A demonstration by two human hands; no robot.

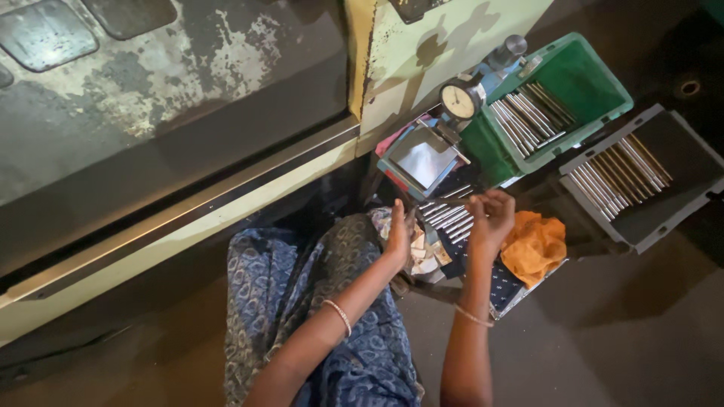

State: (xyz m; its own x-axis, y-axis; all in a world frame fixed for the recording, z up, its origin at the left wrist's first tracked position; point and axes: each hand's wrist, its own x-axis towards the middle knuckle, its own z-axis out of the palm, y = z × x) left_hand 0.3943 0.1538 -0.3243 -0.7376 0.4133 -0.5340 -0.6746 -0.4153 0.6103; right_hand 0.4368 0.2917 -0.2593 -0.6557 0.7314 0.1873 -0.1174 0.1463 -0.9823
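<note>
Left hand open, flat; right hand loosely curled, empty, above slim shiny metal rods; crumpled orange cloth beside.

green bin, orange cloth, blue patterned garment

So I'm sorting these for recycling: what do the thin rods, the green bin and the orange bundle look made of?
Thin rods: probably bare metal, with a silvery sheen. Green bin: apparently moulded plastic, smooth with a thick rim. Orange bundle: cloth, soft and crumpled.
</note>
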